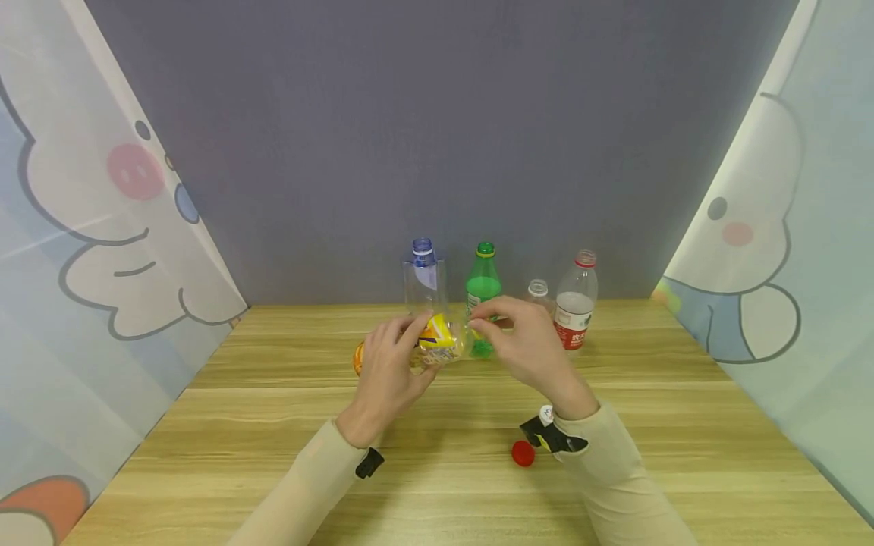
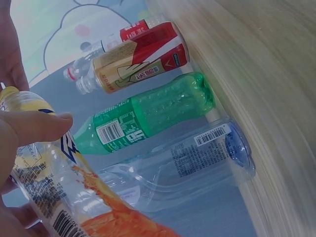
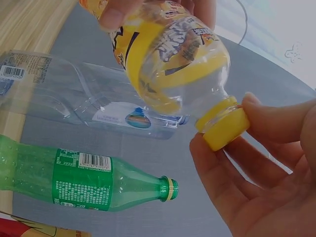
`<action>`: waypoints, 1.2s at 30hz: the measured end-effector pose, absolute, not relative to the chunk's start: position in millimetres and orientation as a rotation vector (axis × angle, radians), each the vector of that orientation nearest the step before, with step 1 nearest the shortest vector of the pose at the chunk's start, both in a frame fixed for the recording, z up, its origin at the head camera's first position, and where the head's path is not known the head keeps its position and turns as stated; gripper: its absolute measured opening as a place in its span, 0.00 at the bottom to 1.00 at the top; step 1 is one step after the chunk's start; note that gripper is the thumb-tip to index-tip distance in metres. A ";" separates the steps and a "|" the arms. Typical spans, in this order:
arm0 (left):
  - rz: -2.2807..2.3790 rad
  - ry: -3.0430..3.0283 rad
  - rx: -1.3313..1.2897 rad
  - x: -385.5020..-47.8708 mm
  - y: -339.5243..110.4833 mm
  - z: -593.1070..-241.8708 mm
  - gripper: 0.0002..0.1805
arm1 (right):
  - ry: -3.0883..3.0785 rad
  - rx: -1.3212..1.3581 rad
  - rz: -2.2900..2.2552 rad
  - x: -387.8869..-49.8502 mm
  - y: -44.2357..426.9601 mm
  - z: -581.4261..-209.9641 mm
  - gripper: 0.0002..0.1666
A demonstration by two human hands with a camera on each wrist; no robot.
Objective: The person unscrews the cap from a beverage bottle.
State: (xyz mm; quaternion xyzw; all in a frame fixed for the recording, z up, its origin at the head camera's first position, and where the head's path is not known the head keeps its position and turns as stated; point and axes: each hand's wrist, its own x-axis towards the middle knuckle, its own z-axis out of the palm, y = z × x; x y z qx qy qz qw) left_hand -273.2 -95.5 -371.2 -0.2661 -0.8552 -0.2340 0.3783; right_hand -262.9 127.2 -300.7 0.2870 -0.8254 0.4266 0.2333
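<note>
My left hand (image 1: 392, 360) grips a clear plastic bottle (image 1: 437, 343) with a yellow and orange label, tilted above the table with its neck to the right. Between the thumb and fingers of my right hand (image 3: 276, 153) is the yellow cap (image 3: 226, 128) at the bottle's neck. A yellow ring shows just below that cap. In the left wrist view, the left thumb (image 2: 37, 129) lies across the bottle's label. Behind the hands stand a green bottle (image 1: 484, 287) and a large clear bottle with a blue neck (image 1: 423, 254), both without caps.
A red cap (image 1: 523, 453) lies on the wooden table (image 1: 451, 500) beside the right wrist. Further right stand a small clear-necked bottle (image 1: 538, 289) and a clear bottle with a red and white label (image 1: 576, 303). A grey panel (image 1: 437, 136) rises at the back.
</note>
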 end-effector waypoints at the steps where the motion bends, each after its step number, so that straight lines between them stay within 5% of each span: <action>1: -0.600 -2.183 -0.681 -273.2 -95.4 -371.5 0.47 | -2.273 0.783 1.169 -262.8 127.3 -301.0 0.07; 13: -0.616 -2.176 -0.676 -274.1 -96.0 -373.2 0.47 | -2.501 0.662 1.192 -260.7 131.8 -296.6 0.21; 36: -0.622 -2.194 -0.678 -273.8 -96.5 -373.3 0.49 | -2.325 0.794 1.189 -259.9 130.5 -298.0 0.14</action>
